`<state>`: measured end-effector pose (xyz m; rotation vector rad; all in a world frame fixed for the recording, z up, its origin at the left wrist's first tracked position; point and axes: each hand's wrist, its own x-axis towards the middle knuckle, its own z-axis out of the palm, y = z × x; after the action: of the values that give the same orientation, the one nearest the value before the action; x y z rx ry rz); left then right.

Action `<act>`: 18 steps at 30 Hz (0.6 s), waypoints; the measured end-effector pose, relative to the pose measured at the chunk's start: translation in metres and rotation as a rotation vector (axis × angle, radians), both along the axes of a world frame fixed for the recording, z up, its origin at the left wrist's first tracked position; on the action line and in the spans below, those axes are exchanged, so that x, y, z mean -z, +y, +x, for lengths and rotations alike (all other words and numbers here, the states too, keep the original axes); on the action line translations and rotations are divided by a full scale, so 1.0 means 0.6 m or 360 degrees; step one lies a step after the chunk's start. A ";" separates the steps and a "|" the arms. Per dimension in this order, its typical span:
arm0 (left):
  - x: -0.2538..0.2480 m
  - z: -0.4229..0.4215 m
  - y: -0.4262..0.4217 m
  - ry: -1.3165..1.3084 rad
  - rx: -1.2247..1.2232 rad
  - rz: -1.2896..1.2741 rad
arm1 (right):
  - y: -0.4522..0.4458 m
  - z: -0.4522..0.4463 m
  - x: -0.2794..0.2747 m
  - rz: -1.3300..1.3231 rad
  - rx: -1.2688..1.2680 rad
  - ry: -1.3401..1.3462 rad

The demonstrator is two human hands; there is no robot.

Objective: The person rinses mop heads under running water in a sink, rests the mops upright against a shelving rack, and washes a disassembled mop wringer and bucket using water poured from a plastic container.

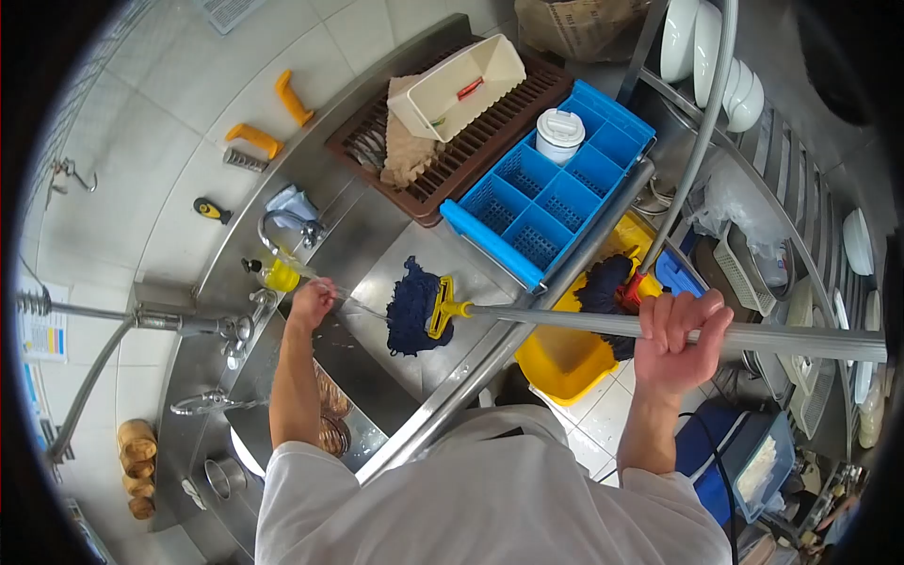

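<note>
My right hand (680, 341) is wrapped around the grey metal handle (574, 321) of a mop. At the handle's far end, the yellow clamp and dark blue mop head (411, 309) lie on the steel surface by the sink. My left hand (314, 302) is beside the curved faucet (273, 229), near a thin stream of water running toward the mop head. Its fingers are small and blurred, so their grip is unclear. A yellow-green bottle (280, 276) stands just behind that hand.
A blue divided crate (534, 247) holds a white lidded tub (559, 134). Behind it, a brown rack (419, 200) carries a cream bin (458, 89). Below the counter edge, a yellow bucket (556, 363) and a second dark mop (607, 287) stand at right. Shelves hold white bowls (680, 40).
</note>
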<state>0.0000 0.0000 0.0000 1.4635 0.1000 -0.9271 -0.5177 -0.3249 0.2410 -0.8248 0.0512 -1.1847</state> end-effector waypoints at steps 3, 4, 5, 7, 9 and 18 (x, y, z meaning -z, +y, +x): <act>-0.011 -0.037 -0.047 -0.0094 0.0202 0.0109 | 0.029 0.028 -0.042 -0.0222 -0.0010 0.0073; 0.005 -0.044 -0.042 -0.0180 0.0159 0.0043 | 0.051 0.029 -0.067 -0.0219 -0.0036 -0.0004; 0.020 -0.054 -0.033 -0.0262 0.0116 -0.0022 | 0.068 0.025 -0.096 -0.0214 -0.0063 -0.0076; -0.001 -0.066 -0.036 -0.0320 -0.0005 0.0014 | 0.058 -0.006 -0.153 -0.0491 -0.0196 -0.0150; -0.001 -0.062 -0.032 -0.0523 0.0177 0.0305 | 0.057 -0.044 -0.215 -0.0544 -0.0332 -0.0083; 0.044 -0.070 -0.010 -0.0634 0.0303 0.0328 | 0.186 0.133 -0.100 -0.0268 0.0107 0.0316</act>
<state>-0.0421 -0.0059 -0.0262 1.8477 -0.2479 -0.7757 -0.4379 -0.2132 0.3009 -1.0949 0.1444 -1.1778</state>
